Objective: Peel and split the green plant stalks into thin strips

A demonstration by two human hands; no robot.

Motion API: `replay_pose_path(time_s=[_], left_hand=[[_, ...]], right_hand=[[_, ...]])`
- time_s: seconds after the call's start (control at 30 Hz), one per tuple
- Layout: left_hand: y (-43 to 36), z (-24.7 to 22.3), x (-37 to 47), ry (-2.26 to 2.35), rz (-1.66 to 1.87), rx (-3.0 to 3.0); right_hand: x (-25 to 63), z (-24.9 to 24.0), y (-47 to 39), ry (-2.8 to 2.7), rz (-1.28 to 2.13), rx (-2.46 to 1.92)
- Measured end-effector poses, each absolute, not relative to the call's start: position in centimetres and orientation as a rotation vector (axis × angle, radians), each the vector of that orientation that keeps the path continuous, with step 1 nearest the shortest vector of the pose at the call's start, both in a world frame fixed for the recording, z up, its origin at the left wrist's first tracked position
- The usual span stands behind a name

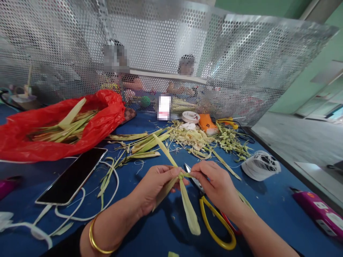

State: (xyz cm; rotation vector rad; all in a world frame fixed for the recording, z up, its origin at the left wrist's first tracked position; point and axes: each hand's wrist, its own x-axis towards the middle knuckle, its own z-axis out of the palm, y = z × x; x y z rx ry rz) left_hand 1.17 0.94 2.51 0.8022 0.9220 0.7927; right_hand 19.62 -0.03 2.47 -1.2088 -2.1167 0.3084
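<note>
Over the middle of the blue table, my left hand [162,182] is closed on pale green husk strips [189,210] that cross in a small knot. One strip hangs down toward me, and another stretches up and away past my fingers. My right hand [214,182] pinches a short strip end to the right of the knot. Beneath the right hand lie scissors [207,228] with yellow handles, their blades partly covered by the fingers. A red handle shows beside them, mostly hidden by my right forearm.
A red plastic bag [107,121] of husks stands at left, near a phone [72,178] with a white cable. Husk scraps [193,139] lie behind my hands; a white cord spool [259,166] is at right. Two people sit beyond the perforated metal screen [160,35].
</note>
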Motion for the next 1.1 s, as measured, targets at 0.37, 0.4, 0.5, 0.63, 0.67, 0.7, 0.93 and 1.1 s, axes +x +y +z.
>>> replay_pose_path(time_s=[0.37,0.4,0.5,0.63,0.67,0.7,0.93,1.1], left_hand=[[1.1,2.5,0.9,0.999,0.81,0.814],[1.2,2.5,0.9,0.996,0.828,0.813],[1.2,2.5,0.9,0.999,0.863,0.84],[1.1,2.4,1.1,1.03,0.897,0.892],[1.1,2.3,1.1,1.041,0.905,0.906],[1.1,2.2,1.1,1.053,0.913,0.919],[0.9,1.2,1.4,1.116,0.985,0.932],[1.1,1.7,1.0,1.077,0.881,0.94]], right_hand=[[19.6,2.8,-0.1,-2.111,0.023,-1.148],[19.6,2.9,-0.3,-2.082,-0.047,-1.135],[19.1,2.9,-1.1,-2.03,-0.052,-1.153],[17.6,1.9,-1.9,-2.078,0.314,-1.249],[17.3,1.6,-1.9,-2.074,0.387,-1.268],[17.1,1.4,-2.0,-2.067,0.442,-1.28],[16.7,1.2,-2.5,-2.166,0.423,-1.14],[17.3,1.5,-2.1,-2.152,0.343,-1.138]])
